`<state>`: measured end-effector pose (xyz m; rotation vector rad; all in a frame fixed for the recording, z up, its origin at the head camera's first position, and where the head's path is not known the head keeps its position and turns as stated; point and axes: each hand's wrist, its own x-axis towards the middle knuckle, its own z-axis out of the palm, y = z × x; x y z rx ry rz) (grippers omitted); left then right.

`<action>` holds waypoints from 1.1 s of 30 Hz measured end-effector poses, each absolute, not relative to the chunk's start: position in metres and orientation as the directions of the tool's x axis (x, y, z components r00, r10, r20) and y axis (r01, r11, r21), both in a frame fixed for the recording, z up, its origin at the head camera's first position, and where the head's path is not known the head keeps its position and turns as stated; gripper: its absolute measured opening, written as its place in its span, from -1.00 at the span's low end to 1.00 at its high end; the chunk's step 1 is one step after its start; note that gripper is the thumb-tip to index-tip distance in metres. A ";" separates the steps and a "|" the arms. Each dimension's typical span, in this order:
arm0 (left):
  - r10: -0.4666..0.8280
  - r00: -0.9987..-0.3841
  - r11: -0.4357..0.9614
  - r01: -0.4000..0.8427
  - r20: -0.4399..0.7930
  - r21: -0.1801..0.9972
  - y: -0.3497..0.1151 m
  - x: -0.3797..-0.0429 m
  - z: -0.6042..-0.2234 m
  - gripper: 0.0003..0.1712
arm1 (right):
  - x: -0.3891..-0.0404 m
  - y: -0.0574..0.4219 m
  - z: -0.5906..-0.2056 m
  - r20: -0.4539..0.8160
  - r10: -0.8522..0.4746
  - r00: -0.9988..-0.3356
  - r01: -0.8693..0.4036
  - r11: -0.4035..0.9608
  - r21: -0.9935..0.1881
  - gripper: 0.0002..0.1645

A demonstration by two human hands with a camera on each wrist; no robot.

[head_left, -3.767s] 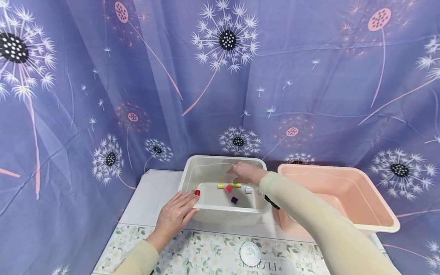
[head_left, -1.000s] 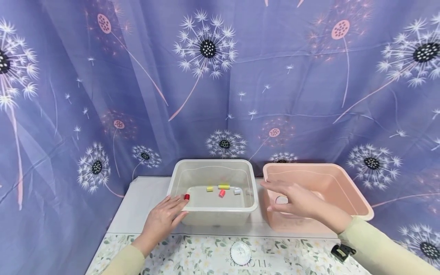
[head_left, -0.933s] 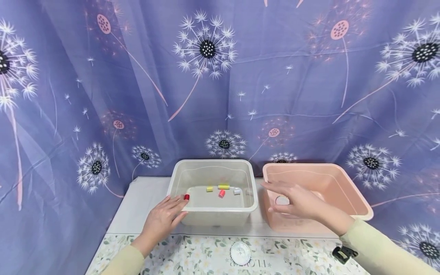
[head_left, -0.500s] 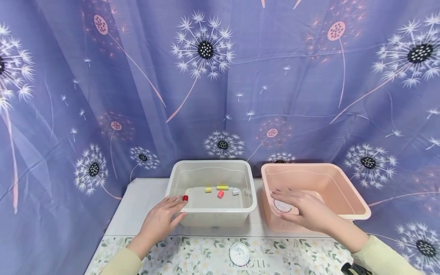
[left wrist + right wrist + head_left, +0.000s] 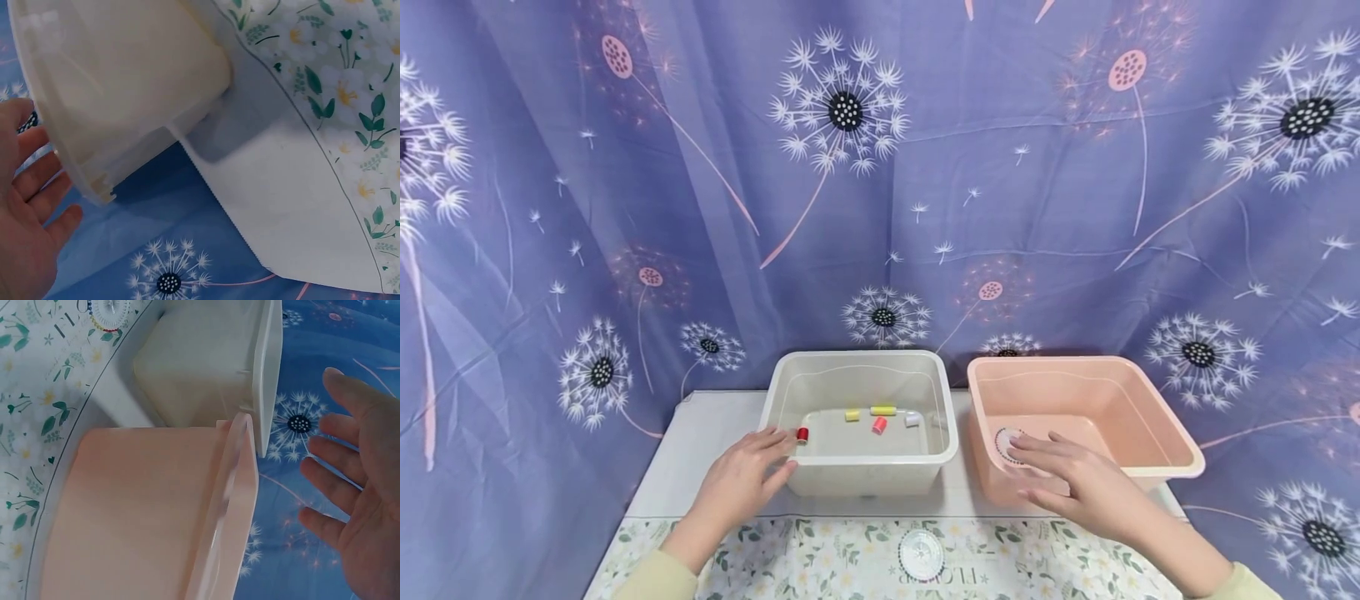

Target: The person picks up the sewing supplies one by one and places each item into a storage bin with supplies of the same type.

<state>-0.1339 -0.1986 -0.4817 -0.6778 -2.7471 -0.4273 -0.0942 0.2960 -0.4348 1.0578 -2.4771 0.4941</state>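
My left hand (image 5: 743,471), fingers spread loosely, rests at the left front corner of the whitish bin (image 5: 872,477). Just beyond its fingertips, inside that bin, lies a red thread spool (image 5: 802,436). Further in lie a short yellow spool (image 5: 852,415), a longer yellow piece (image 5: 883,411), a pinkish-red spool (image 5: 879,426) and a white spool (image 5: 912,419). My right hand (image 5: 1090,483) holds nothing and hovers with parted fingers above the front of the pink bin (image 5: 1150,417). Partly covered by those fingers, a round white pin wheel (image 5: 1006,443) lies inside it.
Another white pin wheel (image 5: 921,556) lies on the floral cloth (image 5: 835,554) in front of the bins. A blue dandelion-print curtain (image 5: 880,208) hangs right behind them. A narrow gap separates the two bins.
My right hand has left the whitish bin for the pink one, then drawn back toward the front right. A dark purple piece has gone from the whitish bin. My left hand stays at its corner.
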 end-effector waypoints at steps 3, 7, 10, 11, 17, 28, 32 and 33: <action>0.381 -0.855 0.854 0.471 0.352 0.220 -0.201 -0.132 -0.479 -0.50 | -0.088 0.299 -0.438 0.493 -0.575 -0.653 -0.721 0.672 -0.171 -0.49; 0.341 -0.866 0.870 0.438 0.365 0.226 -0.207 -0.127 -0.478 -0.49 | -0.079 0.303 -0.444 0.503 -0.539 -0.676 -0.694 0.695 -0.188 -0.44; 0.316 -0.875 0.881 0.414 0.367 0.230 -0.211 -0.121 -0.477 -0.47 | -0.074 0.308 -0.448 0.518 -0.507 -0.689 -0.674 0.711 -0.201 -0.38; 0.308 -0.879 0.884 0.406 0.364 0.233 -0.212 -0.119 -0.476 -0.47 | -0.072 0.309 -0.449 0.523 -0.495 -0.694 -0.667 0.716 -0.207 -0.36; 0.267 -0.905 0.907 0.352 0.331 0.232 -0.219 -0.108 -0.473 -0.37 | -0.060 0.319 -0.456 0.531 -0.443 -0.722 -0.625 0.746 -0.228 -0.16; 0.202 -0.929 0.931 0.280 0.309 0.234 -0.224 -0.087 -0.475 -0.23 | -0.040 0.332 -0.473 0.492 -0.336 -0.803 -0.502 0.826 -0.256 0.05; 0.183 -0.938 0.937 0.257 0.295 0.236 -0.225 -0.080 -0.480 -0.17 | -0.033 0.339 -0.482 0.475 -0.296 -0.829 -0.464 0.838 -0.287 0.11; 0.179 -0.939 0.938 0.253 0.293 0.238 -0.225 -0.078 -0.481 -0.15 | -0.032 0.341 -0.484 0.468 -0.288 -0.835 -0.456 0.839 -0.297 0.12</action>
